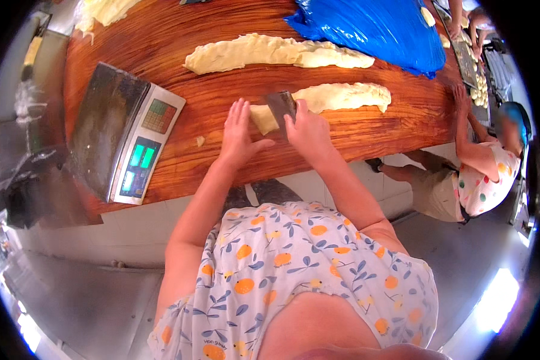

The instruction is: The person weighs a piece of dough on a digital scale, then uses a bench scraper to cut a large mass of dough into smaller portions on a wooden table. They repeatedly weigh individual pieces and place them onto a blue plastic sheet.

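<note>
My right hand (309, 133) grips a dark, flat dough scraper (280, 108), its blade standing across a strip of pale dough. To the left of the blade lies a short piece of dough (264, 119); to its right stretches the longer part of the strip (345, 96). My left hand (240, 133) is beside the short piece, palm toward it, with the fingers stretched out and the thumb apart. Nothing is in that hand. Whether its thumb touches the dough, I cannot tell. Farther back, a second long roll of dough (276, 51) rests on the wooden table (222, 87).
A scale (141, 141) with a dark pan and lit green display stands at the left. Blue plastic sheeting (372, 30) covers the far right. More dough (105, 11) lies at the far left. A co-worker (486, 171) leans at the table's right end; another person's hands (477, 33) work beyond.
</note>
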### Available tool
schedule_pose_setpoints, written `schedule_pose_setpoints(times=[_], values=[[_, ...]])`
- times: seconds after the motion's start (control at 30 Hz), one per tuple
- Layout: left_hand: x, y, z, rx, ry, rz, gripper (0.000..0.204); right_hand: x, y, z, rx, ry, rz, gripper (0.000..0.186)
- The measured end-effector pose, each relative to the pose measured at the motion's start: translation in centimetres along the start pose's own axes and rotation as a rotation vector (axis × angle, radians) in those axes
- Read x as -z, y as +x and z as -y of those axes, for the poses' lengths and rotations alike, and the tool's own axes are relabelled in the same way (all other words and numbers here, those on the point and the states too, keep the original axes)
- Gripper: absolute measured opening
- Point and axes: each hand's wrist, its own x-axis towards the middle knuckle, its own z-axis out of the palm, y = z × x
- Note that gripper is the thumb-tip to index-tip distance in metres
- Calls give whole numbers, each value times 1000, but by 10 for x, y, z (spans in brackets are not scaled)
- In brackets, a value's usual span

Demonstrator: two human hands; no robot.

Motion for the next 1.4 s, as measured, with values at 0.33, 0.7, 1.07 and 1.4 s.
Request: schedule_pose_setpoints(times=[0.33, 0.7, 1.07, 1.4], values=[[-46, 1, 8, -155, -112, -147, 68, -14, -1, 0, 38, -137, 88, 26], [-20, -1, 1, 18, -194, -185, 56, -44, 40, 17, 83, -123, 194, 22], [182, -1, 51, 209, 430, -995, 60, -43, 13, 15, 216, -250, 242, 26], [46, -80, 60, 173, 264, -315, 26, -53, 15, 45, 411, -235, 238, 25]])
